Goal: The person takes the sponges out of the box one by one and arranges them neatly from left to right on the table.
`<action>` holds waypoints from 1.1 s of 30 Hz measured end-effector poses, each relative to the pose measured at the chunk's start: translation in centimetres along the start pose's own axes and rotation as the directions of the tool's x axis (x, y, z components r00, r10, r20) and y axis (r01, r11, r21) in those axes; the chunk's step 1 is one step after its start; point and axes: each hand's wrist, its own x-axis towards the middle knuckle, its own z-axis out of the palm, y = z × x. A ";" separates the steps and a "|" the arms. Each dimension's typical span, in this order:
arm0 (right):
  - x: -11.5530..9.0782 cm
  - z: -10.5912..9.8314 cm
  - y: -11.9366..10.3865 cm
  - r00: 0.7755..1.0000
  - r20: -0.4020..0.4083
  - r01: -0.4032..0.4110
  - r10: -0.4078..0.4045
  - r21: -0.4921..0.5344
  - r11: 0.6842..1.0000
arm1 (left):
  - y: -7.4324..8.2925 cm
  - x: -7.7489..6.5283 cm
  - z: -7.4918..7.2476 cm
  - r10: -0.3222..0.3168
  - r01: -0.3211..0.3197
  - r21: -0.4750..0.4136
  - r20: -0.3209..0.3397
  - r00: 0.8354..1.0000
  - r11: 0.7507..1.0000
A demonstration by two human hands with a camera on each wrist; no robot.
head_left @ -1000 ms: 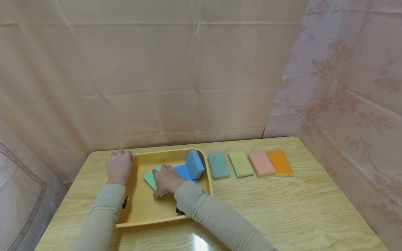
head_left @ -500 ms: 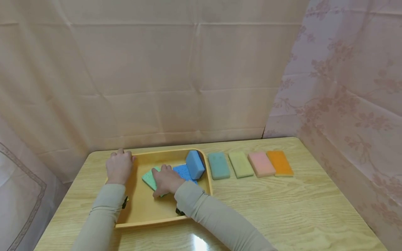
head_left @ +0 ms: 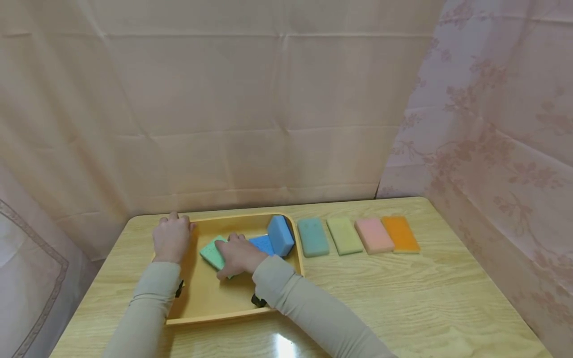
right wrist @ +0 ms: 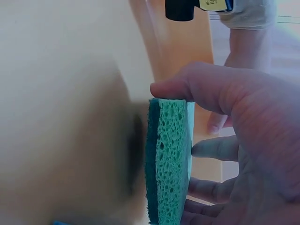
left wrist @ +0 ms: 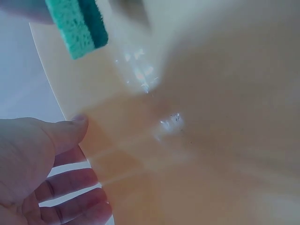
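Observation:
In the head view, my left hand (head_left: 172, 238) grips the left rim of a yellow-orange tray (head_left: 210, 308), thumb inside and fingers outside in the left wrist view. My right hand (head_left: 241, 256) holds a green sponge (right wrist: 171, 154) with a dark green scouring layer, thumb on one edge and fingers along its pale side. The sponge is held over the tray floor, scouring layer facing down, with a shadow beneath it. To its right a flat blue sponge (head_left: 262, 243) lies in the tray, partly hidden by the hand. A thicker blue sponge (head_left: 281, 236) stands on edge against the right wall.
Right of the tray, a row of sponges lies on the wooden table (head_left: 403, 303): teal (head_left: 313, 237), yellow-green (head_left: 344, 236), pink (head_left: 374, 235) and orange (head_left: 400, 233). A beige curtain (head_left: 286, 109) hangs behind the table's back edge.
The green sponge has shifted slightly left and tilted in my right hand. My left hand has stayed on the tray's rim, and the other sponges have not moved.

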 end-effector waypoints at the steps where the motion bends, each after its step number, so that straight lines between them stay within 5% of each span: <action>1: 0.0 -0.1 0.0 1.000 0.000 0.000 0.000 0.003 1.000 | 0.0 0.0 0.0 -0.001 0.001 0.000 0.003 1.000 1.000; 15: -1.1 -1.6 0.2 0.996 -0.072 0.060 -0.061 -0.018 0.998 | 0.1 -0.1 0.2 -0.001 0.000 -0.022 -0.024 1.000 1.000; 26: -3.6 -5.1 0.4 0.988 -0.131 0.079 -0.080 -0.013 0.997 | 0.1 -0.2 0.4 0.011 -0.013 -0.020 -0.076 0.997 1.000; 33: -5.1 -6.7 1.4 0.985 -0.162 0.060 -0.059 0.005 0.998 | 0.0 -0.2 0.3 0.007 -0.008 -0.020 -0.055 0.998 1.000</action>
